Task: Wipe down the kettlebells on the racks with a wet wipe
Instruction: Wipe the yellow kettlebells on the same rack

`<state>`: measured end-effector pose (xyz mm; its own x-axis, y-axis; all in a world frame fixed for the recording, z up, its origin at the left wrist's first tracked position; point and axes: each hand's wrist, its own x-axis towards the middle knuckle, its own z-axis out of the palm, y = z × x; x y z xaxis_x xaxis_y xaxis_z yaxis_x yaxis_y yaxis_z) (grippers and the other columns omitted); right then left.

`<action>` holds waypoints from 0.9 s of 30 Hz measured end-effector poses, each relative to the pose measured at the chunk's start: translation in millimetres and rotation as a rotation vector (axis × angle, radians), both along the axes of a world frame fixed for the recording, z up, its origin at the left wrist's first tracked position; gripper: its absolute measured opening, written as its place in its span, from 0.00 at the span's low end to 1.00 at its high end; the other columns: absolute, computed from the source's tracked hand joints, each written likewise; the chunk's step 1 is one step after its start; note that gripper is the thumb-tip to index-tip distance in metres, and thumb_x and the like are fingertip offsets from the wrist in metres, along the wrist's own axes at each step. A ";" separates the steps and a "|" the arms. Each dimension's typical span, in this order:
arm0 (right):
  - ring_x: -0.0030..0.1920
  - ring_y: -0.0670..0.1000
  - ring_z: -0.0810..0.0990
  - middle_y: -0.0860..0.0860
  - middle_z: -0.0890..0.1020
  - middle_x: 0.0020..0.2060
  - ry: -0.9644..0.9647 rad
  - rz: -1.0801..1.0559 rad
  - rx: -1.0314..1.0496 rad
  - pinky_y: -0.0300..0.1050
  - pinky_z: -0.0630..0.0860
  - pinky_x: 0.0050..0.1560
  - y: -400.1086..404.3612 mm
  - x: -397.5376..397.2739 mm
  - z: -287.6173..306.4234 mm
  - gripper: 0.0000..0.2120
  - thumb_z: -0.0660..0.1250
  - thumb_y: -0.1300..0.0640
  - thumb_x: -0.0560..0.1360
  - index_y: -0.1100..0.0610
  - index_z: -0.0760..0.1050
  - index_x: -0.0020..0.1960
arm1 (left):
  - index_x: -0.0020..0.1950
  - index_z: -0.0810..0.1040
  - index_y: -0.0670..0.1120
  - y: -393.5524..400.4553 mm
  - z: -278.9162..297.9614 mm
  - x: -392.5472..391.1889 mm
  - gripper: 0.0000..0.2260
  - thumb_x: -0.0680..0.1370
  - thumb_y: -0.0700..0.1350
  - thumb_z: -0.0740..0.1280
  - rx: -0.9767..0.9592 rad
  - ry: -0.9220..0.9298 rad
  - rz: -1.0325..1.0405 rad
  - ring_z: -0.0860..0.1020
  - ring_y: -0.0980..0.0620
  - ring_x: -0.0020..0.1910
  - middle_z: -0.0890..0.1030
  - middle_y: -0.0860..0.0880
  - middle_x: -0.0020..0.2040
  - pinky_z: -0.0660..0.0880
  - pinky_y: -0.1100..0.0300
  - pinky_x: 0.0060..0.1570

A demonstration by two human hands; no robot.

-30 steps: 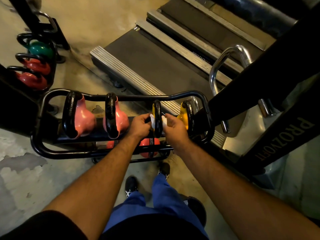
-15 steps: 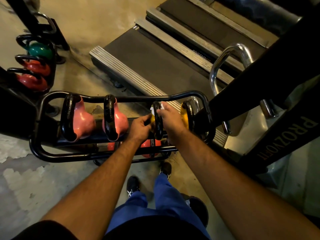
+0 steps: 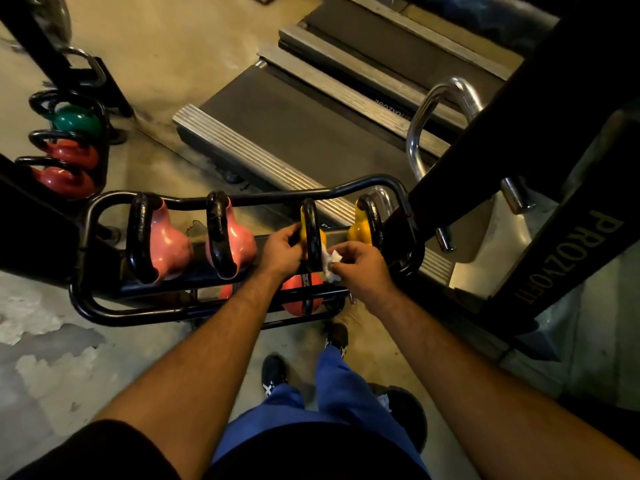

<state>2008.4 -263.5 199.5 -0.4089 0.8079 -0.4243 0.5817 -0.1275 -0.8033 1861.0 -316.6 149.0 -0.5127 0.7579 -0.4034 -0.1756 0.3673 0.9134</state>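
Note:
A black tubular rack (image 3: 86, 306) holds two pink kettlebells (image 3: 166, 244) (image 3: 235, 244) and two yellow ones on its top shelf. My left hand (image 3: 282, 249) grips the left side of the nearer yellow kettlebell (image 3: 310, 230) by its black handle. My right hand (image 3: 360, 266) pinches a crumpled white wet wipe (image 3: 330, 261) against the right side of that same kettlebell. The second yellow kettlebell (image 3: 362, 226) stands just right of it. A red kettlebell (image 3: 299, 301) sits on the lower shelf beneath my hands.
A second rack (image 3: 102, 150) at the far left carries a green kettlebell (image 3: 74, 121) and two red ones. Treadmill decks (image 3: 294, 133) lie behind the rack. A black machine frame (image 3: 554, 168) with chrome handles stands close on the right. My feet are on the concrete floor (image 3: 52, 358).
My right hand has slid with the wipe from the top of the yellow kettlebell's handle down its right side toward me. My left hand kept its hold.

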 end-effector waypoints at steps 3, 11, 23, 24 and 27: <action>0.51 0.56 0.84 0.55 0.83 0.50 0.089 -0.136 -0.080 0.56 0.84 0.50 1.0 4.7 6.6 0.16 0.72 0.69 0.74 0.54 0.79 0.57 | 0.66 0.80 0.45 -0.4 1.1 1.2 0.14 0.80 0.41 0.68 -0.025 0.042 -0.012 0.82 0.48 0.56 0.84 0.46 0.57 0.80 0.54 0.57; 0.52 0.58 0.84 0.55 0.84 0.50 0.103 -0.161 -0.049 0.64 0.82 0.53 1.6 19.9 14.1 0.08 0.72 0.64 0.75 0.51 0.80 0.48 | 0.62 0.81 0.48 -13.4 16.6 11.4 0.12 0.79 0.41 0.68 -0.119 0.228 0.014 0.80 0.54 0.52 0.83 0.53 0.52 0.77 0.59 0.54; 0.44 0.47 0.81 0.47 0.82 0.43 0.133 0.015 0.242 0.40 0.78 0.42 10.3 51.4 24.1 0.09 0.74 0.61 0.75 0.52 0.77 0.51 | 0.58 0.82 0.46 -43.5 44.8 72.5 0.11 0.78 0.46 0.67 -0.342 0.483 0.250 0.81 0.45 0.53 0.84 0.46 0.53 0.78 0.50 0.55; 0.44 0.44 0.80 0.46 0.81 0.44 0.140 0.019 0.255 0.33 0.75 0.40 11.5 57.8 27.4 0.09 0.73 0.61 0.75 0.53 0.77 0.53 | 0.57 0.82 0.46 -44.4 48.7 79.8 0.10 0.78 0.46 0.67 -0.367 0.508 0.265 0.81 0.45 0.52 0.85 0.46 0.52 0.78 0.51 0.54; 0.42 0.38 0.77 0.46 0.81 0.45 0.134 0.025 0.295 0.24 0.69 0.33 16.2 78.9 33.7 0.08 0.72 0.61 0.76 0.56 0.79 0.55 | 0.52 0.82 0.47 -42.5 61.4 105.5 0.08 0.79 0.49 0.66 -0.404 0.552 0.240 0.81 0.48 0.47 0.84 0.48 0.47 0.76 0.56 0.46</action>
